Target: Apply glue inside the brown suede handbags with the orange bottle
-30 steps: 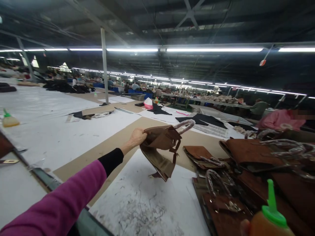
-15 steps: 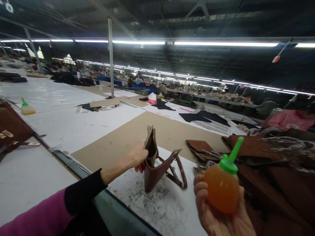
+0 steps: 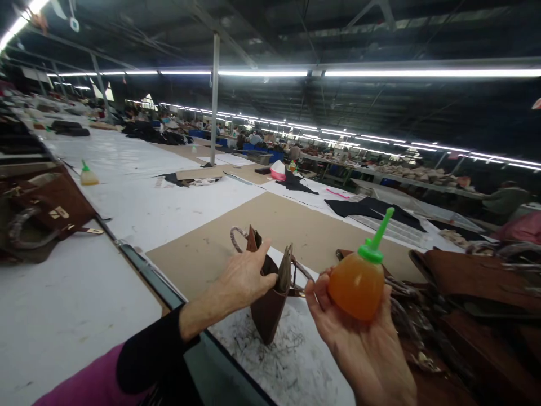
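A small brown handbag stands upright on the stained white sheet in front of me, its open top showing the lining. My left hand grips its near upper side, thumb at the opening; the other fingertips are hidden. Wrapped handles stick out on both sides of the bag. Held in my right hand, to the right of the bag, is a rounded squeeze bottle of orange liquid. Its green nozzle points upward.
Brown bags with wrapped handles are piled on the right. Another brown bag lies at left, near a second squeeze bottle. Black pieces lie farther back. A metal post rises beyond, with other people in the distance.
The handbag has turned, with handles now showing on both sides, and my left hand has shifted over its top. The bottle has moved left and away from me. My view has swung left.
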Tool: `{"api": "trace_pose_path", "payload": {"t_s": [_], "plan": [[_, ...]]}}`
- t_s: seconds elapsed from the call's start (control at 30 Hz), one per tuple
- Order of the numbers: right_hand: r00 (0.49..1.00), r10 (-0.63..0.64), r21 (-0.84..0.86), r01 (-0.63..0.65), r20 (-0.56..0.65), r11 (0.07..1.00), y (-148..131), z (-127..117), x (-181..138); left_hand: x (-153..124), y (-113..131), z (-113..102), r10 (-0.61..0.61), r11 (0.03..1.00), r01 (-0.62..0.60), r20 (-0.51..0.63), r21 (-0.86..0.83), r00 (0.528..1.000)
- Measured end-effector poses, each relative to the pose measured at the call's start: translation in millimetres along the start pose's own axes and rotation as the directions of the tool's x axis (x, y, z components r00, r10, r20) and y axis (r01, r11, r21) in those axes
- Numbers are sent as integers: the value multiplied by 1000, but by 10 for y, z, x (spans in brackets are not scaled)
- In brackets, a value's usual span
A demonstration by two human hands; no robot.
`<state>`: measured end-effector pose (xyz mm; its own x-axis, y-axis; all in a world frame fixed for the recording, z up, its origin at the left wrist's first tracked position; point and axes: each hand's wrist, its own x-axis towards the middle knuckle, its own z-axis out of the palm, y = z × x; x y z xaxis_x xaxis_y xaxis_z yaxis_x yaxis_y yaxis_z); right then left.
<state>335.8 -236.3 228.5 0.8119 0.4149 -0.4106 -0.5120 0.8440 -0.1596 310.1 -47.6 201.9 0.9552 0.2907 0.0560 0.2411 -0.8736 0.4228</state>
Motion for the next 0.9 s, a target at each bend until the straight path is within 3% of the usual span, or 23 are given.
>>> {"api": "trace_pose_path", "payload": {"t_s": [0.2, 0.3, 0.4, 0.47, 0.63, 0.7, 0.8, 0.9], "plan": [[986, -13, -129, 35, 167, 991, 238, -10, 84, 133, -59, -250, 274, 923, -295, 115, 248, 955], [988, 13, -135, 8, 153, 991, 234, -79, 113, 285, -99, -327, 422, 843, -478, 248, 248, 872], [995, 54, -70, -49, 81, 996, 184, -116, 135, 416, -152, -259, 523, 803, -590, 373, 87, 767], [995, 74, -38, -72, 64, 997, 178, -100, 136, 470, -160, -158, 472, 849, -527, 387, 45, 792], [1000, 22, -70, -21, 13, 997, 298, 49, 139, 557, 37, 11, 201, 969, -229, 238, 95, 950], [998, -13, -94, 18, 59, 995, 344, 105, 174, 582, 155, -9, 125, 991, -133, 289, 8, 949], [987, -49, -129, 69, 153, 989, 348, 136, 261, 595, 258, -124, 83, 988, -17, 433, -154, 898], [989, -80, -192, 103, 126, 976, 289, 101, 341, 588, 216, -294, 22, 983, 70, 488, -169, 873]]}}
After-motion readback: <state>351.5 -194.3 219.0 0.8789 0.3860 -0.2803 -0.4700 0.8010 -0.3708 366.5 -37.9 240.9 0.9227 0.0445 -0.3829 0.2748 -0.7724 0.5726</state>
